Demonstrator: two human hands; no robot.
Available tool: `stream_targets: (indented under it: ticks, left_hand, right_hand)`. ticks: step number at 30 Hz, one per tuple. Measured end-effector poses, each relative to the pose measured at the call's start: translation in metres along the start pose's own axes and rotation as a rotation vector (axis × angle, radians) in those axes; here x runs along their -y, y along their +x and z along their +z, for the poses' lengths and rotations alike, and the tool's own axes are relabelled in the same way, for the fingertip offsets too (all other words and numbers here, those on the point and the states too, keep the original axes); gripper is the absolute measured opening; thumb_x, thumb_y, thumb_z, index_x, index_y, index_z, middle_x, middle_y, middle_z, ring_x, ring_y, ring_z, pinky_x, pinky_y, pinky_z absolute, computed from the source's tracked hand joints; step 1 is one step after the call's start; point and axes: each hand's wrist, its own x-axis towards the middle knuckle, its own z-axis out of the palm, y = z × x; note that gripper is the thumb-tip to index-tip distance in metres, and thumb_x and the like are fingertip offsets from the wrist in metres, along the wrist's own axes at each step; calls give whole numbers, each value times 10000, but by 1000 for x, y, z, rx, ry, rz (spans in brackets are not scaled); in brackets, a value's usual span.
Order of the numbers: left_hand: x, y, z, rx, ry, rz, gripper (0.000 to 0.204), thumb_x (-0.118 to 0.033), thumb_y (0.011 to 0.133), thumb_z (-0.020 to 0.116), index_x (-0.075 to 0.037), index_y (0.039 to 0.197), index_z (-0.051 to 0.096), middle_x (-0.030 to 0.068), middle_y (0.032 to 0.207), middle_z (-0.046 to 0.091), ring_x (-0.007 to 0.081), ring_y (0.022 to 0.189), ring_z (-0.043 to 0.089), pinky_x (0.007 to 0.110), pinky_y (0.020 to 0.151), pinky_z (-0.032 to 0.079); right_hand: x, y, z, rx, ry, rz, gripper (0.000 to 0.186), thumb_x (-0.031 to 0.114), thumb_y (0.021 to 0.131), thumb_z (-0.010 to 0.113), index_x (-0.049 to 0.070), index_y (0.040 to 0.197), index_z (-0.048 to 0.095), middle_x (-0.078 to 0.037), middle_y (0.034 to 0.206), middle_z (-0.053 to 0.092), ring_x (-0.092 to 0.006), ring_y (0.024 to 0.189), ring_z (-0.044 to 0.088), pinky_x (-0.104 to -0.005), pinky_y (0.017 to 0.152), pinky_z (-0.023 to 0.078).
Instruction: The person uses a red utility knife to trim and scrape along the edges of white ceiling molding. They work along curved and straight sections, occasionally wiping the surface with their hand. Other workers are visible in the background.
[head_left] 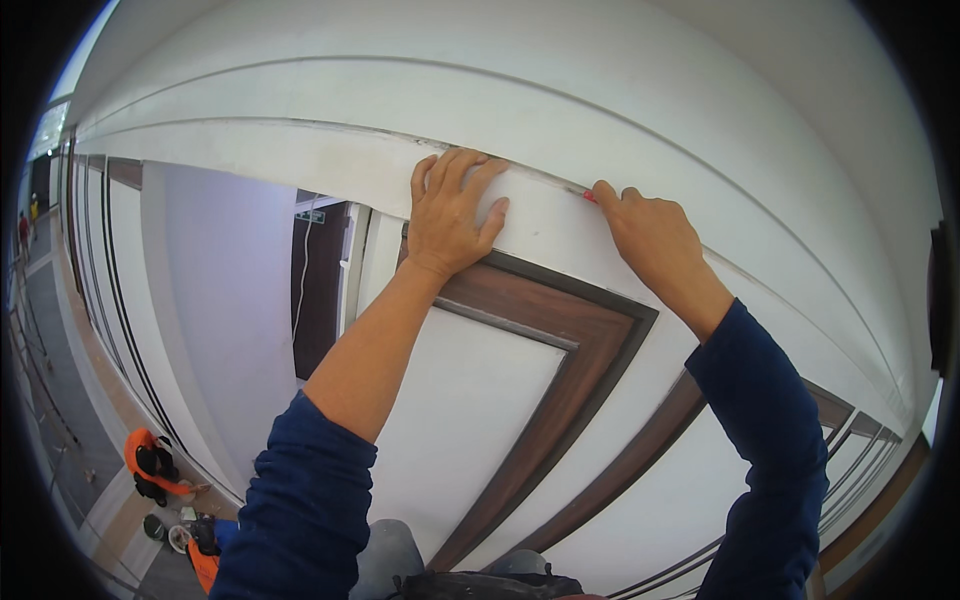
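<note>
Okay, so I'm using the brown frame [600, 340] as the landmark. Just above its top edge is a white band [545, 220], with a thin seam [545, 175] along the band's upper side, and the red tool [589, 196] sits right at that seam, over the frame's top bar. The right hand [655, 235] is up above the frame's corner, fingers curled, pinching the tool between thumb and fingers; most of it is buried in the grip, so I can't tell what kind it is. The left hand [452, 215] is above the top bar's left part, palm side to the band, fingers spread with the tips up near the seam, so the tool is between the two hands, way closer to the right. The left wrist and forearm cover the frame's left end. Left of the frame there's a dark door [316, 290] with a white cable [303, 265] hanging in front, and far down to its lower left, a person in orange [143, 455] by a pale round container [180, 538]. As for writing, a green sign [311, 216] left of the frame has pale markings, too tiny to read.
</note>
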Motion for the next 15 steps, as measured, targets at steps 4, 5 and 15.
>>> stream_targets:
  ticks: [4, 5, 15]
  left_hand:
    - [1, -2, -3, 4, -1, -6, 440, -251, 886, 702, -138, 1308, 653, 83, 1312, 572, 274, 1317, 483, 490, 1166, 285]
    - [2, -1, -4, 0, -1, -6, 441, -251, 885, 703, -140, 1308, 653, 83, 1312, 573, 273, 1319, 482, 490, 1167, 284]
    - [0, -1, -4, 12, -5, -27, 429, -262, 871, 713, -146, 1282, 668, 84, 1307, 584, 276, 1329, 483, 487, 1169, 286]
  right_hand:
    - [-2, 1, 3, 7, 46, 2, 173, 89, 1000, 576, 54, 1168, 562, -127, 745, 641, -293, 634, 687, -403, 563, 546]
    - [-4, 0, 5, 9, 65, 11, 177, 88, 999, 578, 55, 1173, 563, -127, 745, 641, -298, 639, 689, -402, 569, 548]
    - [21, 29, -13, -19, 69, -74, 150, 94, 994, 582, 20, 1124, 585, -154, 760, 693, -308, 704, 731, -407, 621, 587]
